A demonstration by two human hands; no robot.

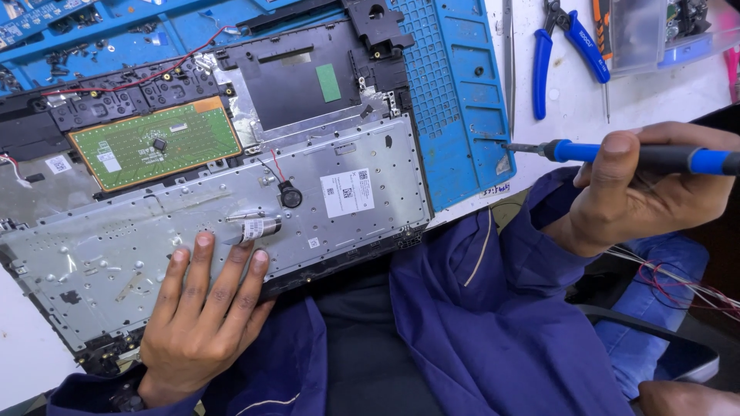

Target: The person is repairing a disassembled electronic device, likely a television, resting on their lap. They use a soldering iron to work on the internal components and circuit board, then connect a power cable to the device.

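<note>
An opened laptop base (231, 192) lies upside down on a blue work mat (455, 92), its silver keyboard backplate and green touchpad board (154, 142) exposed. My left hand (200, 316) rests flat on the near edge of the silver plate, fingers spread beside a small grey ribbon cable (258, 229). My right hand (655, 192) grips a screwdriver with a blue and black handle (617, 154), held level to the right of the laptop, its tip pointing left over the mat's edge.
Blue-handled pliers (563, 46), tweezers (509, 62) and another screwdriver lie on the white bench at the back right. A clear plastic box (655, 31) stands in the far right corner. A phone (678, 354) and loose thin wires (678, 281) sit near my lap.
</note>
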